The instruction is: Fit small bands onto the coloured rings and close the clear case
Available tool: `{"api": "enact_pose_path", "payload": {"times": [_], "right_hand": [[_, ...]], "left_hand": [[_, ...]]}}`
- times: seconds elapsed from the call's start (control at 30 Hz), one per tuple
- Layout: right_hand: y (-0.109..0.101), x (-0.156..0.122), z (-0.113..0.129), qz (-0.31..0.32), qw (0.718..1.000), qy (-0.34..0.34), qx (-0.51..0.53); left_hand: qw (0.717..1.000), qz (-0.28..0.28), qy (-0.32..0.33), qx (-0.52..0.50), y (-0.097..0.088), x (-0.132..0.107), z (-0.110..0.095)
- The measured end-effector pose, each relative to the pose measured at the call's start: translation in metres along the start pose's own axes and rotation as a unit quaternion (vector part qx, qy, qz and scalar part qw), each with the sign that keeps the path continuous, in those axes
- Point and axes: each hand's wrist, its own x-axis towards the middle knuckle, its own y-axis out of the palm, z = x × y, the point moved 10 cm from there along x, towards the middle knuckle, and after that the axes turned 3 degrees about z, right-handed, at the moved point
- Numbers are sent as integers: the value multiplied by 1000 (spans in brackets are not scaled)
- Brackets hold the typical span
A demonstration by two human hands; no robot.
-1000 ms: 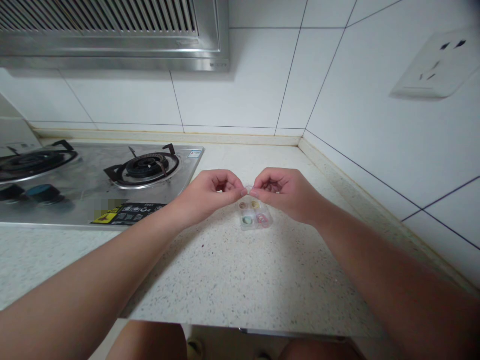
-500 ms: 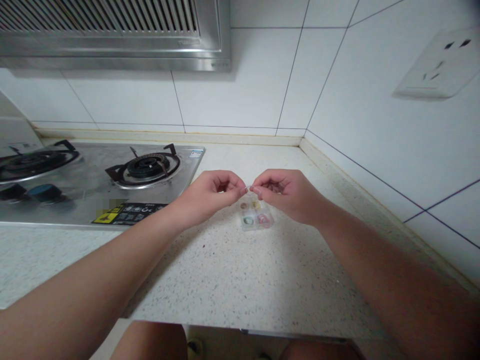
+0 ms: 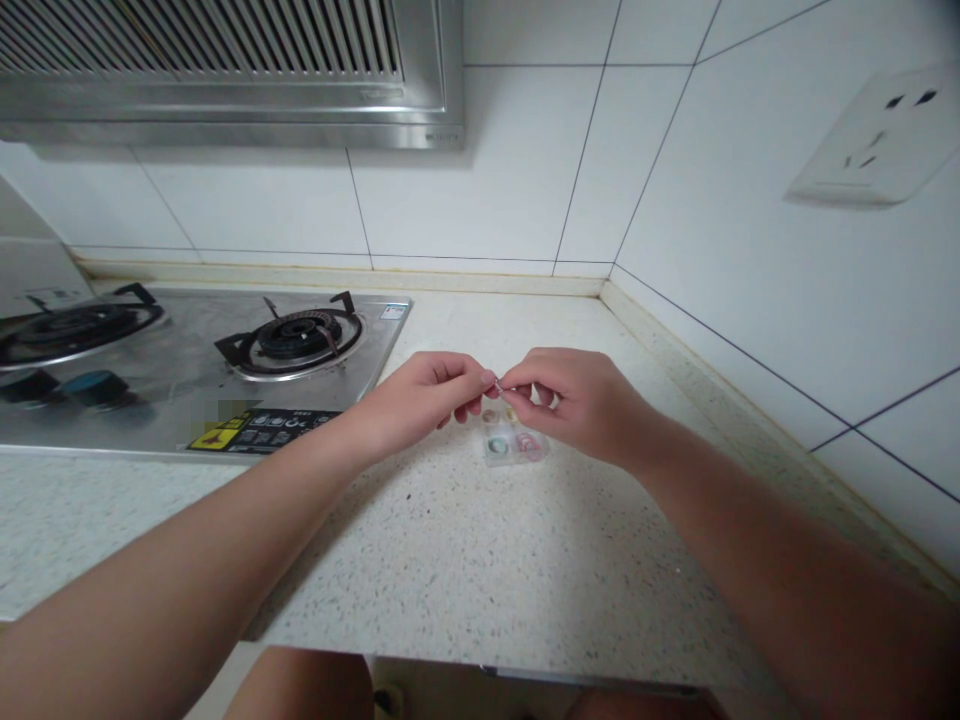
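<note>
A small clear plastic box [image 3: 513,447] with coloured rings in its compartments lies on the speckled countertop [image 3: 465,560]. Just above it, my left hand [image 3: 424,397] and my right hand [image 3: 574,400] meet fingertip to fingertip. Both pinch a tiny thin item between thumb and forefinger; it is too small to name. The other fingers of each hand are curled in. My right hand partly hides the box's far side.
A steel gas hob [image 3: 187,365] with two burners and knobs lies to the left. A range hood [image 3: 225,70] hangs above it. White tiled walls meet in a corner behind, with a socket [image 3: 874,140] on the right wall. The counter's front edge is near me.
Both hands have sunk slightly toward the box and stay pinched together. The left hand's lower fingers have uncurled a little. The view has tilted a bit.
</note>
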Motion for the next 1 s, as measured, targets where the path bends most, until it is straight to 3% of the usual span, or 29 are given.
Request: {"api": "enact_pose_path", "payload": {"times": [0.37,0.6,0.8,1.0], "right_hand": [[-2,0,4,-1,999,-19,-28],[2,-2,-23,-7,992,97,84],[12,-6,-35,47,978,141,147],[32,-15,-38,221,957,161,101]], "left_hand": [[999,-8,35,-1,-2,0,-7],[994,-8,78,79,0,-1,-9],[987,5,79,139,5,-2,-10],[981,15,51,187,5,0,-2]]}}
